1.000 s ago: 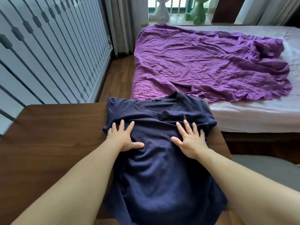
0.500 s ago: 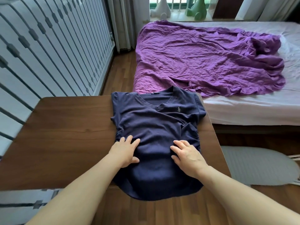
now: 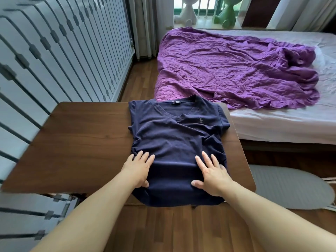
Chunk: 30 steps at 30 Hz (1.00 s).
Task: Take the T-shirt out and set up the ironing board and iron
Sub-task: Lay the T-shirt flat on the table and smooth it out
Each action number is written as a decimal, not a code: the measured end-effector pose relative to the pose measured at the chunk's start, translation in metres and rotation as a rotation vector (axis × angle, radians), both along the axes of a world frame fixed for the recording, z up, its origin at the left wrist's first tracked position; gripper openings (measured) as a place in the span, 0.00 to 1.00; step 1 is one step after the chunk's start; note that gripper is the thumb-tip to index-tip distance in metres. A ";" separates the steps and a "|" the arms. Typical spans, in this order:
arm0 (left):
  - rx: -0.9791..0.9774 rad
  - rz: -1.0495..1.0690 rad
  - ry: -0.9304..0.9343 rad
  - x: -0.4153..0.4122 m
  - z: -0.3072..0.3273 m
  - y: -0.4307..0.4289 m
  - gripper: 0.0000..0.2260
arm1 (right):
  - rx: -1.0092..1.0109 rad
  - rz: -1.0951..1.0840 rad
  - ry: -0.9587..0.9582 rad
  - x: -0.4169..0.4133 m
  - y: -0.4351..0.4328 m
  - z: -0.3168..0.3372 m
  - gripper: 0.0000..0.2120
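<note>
Currently I see the navy V-neck cotton T-shirt [image 3: 174, 142] flat at the brown wooden desk's [image 3: 81, 142] right edge — left hand [image 3: 139, 170] and right hand [image 3: 212, 174] pressed on its lower part, fingers spread apart, gripping nothing.

T-shirt [image 3: 174, 139] lies on table [image 3: 81, 142]; bed [image 3: 272, 124] behind, ironing board [image 3: 291, 188] at right.

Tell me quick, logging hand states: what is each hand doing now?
Left hand: open, flat on the T-shirt, holding nothing.
Right hand: open, flat on the T-shirt, holding nothing.
</note>
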State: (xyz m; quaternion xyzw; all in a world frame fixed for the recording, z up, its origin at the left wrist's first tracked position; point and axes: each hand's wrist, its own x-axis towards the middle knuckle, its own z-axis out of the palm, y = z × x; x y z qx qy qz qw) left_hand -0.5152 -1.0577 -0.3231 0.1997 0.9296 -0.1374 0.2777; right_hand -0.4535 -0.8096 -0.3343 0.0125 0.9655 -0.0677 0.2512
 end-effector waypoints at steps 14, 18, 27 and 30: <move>0.121 0.076 -0.127 0.010 -0.006 -0.008 0.46 | 0.011 -0.007 -0.093 -0.010 -0.008 -0.003 0.41; 0.135 0.059 -0.055 -0.003 0.005 0.000 0.43 | 0.068 0.009 0.091 -0.023 -0.009 0.003 0.34; 0.274 0.071 0.181 -0.049 0.027 0.027 0.30 | 0.014 0.013 0.259 -0.083 -0.003 0.029 0.24; 0.313 0.081 0.227 -0.068 0.028 0.027 0.26 | -0.029 -0.011 0.302 -0.102 0.006 0.033 0.22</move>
